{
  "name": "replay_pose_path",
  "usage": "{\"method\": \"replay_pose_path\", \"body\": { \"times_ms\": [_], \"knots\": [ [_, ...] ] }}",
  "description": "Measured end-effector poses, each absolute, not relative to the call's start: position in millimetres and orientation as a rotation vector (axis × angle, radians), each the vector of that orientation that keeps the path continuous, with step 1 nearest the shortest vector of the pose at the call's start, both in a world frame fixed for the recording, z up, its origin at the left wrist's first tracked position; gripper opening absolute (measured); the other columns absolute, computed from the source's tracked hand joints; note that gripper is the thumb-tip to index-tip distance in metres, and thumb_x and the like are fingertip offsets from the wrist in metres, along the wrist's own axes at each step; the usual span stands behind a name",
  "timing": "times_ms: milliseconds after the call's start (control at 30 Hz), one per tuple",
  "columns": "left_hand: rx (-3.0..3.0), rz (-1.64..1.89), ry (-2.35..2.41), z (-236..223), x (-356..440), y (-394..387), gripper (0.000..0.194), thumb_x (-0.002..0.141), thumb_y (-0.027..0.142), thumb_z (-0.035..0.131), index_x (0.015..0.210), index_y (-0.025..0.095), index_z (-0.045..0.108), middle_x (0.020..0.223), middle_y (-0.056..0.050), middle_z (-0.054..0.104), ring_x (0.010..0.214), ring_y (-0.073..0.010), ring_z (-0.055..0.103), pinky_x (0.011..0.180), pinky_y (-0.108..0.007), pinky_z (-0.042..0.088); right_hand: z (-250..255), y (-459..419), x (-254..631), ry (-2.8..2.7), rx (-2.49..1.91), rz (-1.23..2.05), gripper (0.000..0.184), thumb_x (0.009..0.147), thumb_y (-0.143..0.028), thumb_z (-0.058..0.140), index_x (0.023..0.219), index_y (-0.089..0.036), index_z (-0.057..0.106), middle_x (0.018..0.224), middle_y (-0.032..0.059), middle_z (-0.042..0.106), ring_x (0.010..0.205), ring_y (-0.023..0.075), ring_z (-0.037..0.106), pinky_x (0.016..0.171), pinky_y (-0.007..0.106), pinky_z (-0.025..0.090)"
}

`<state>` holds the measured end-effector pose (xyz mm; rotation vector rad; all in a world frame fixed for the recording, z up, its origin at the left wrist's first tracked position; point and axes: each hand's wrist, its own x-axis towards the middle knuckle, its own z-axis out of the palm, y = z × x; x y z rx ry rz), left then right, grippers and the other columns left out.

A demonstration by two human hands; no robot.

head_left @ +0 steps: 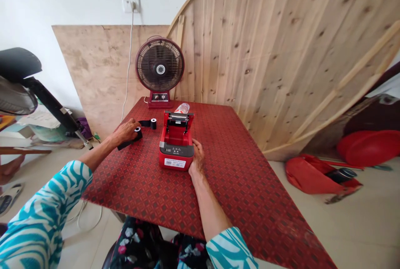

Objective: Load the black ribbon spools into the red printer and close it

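A red thermal printer (176, 146) stands in the middle of the table with its black-hinged lid raised. My right hand (196, 158) is clasped against the printer's right side near the front corner. My left hand (126, 132) is to the left of the printer, gripping a black ribbon roll (137, 132) with a white core. A strip of the black ribbon (144, 123) runs from there to a second small spool (153, 123). A silver-and-red bottle (181, 108) lies behind the raised lid, partly hidden.
The red patterned table (237, 194) has a table fan (159, 64) at its far edge, with wooden panels behind. A black fan (18, 81) leans in at the left. A red bag (315, 177) and red basins (370, 148) lie on the floor to the right.
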<state>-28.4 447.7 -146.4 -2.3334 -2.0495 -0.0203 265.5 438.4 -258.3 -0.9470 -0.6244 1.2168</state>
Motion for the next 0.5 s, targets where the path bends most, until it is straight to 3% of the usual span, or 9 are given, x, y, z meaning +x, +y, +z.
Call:
{"method": "replay_pose_path", "body": {
  "times_ms": [133, 233, 367, 500],
  "knots": [
    [-2.397, -0.207, -2.168, -148, -31, 452, 0.033, 0.074, 0.019, 0.056, 0.106, 0.017, 0.063, 0.102, -0.008, 0.065, 0.09, -0.0213, 0.065, 0.083, -0.031, 0.05, -258, 438, 266, -0.654, -0.961, 1.189, 0.047, 0.068, -0.049, 0.066, 0.104, -0.019, 0.068, 0.094, 0.0026, 0.07, 0.081, 0.0164, 0.062, 0.072, 0.028, 0.047],
    [-2.503, -0.559, -2.307, -140, -34, 449, 0.031, 0.074, 0.03, 0.057, 0.102, 0.017, 0.061, 0.088, -0.004, 0.068, 0.081, -0.0188, 0.066, 0.074, -0.028, 0.051, -254, 436, 265, -0.625, -0.95, 1.202, 0.048, 0.065, -0.049, 0.067, 0.102, -0.018, 0.068, 0.093, 0.0028, 0.07, 0.079, 0.016, 0.06, 0.071, 0.028, 0.046],
    [-2.631, -0.926, -2.188, -111, -26, 431, 0.042, 0.079, 0.041, 0.057, 0.113, 0.015, 0.06, 0.092, -0.006, 0.071, 0.081, -0.0186, 0.067, 0.073, -0.029, 0.052, -251, 435, 264, -0.618, -0.926, 1.218, 0.048, 0.065, -0.049, 0.068, 0.102, -0.018, 0.068, 0.089, 0.0017, 0.07, 0.074, 0.0148, 0.059, 0.069, 0.027, 0.046],
    [-2.679, -0.662, -1.742, -79, 19, 411, 0.035, 0.085, 0.033, 0.059, 0.118, 0.02, 0.059, 0.109, -0.006, 0.071, 0.093, -0.0184, 0.068, 0.083, -0.029, 0.051, -251, 435, 263, -0.643, -0.918, 1.199, 0.046, 0.068, -0.049, 0.065, 0.102, -0.018, 0.068, 0.09, 0.0019, 0.07, 0.077, 0.0154, 0.059, 0.071, 0.027, 0.046]
  ]
}}
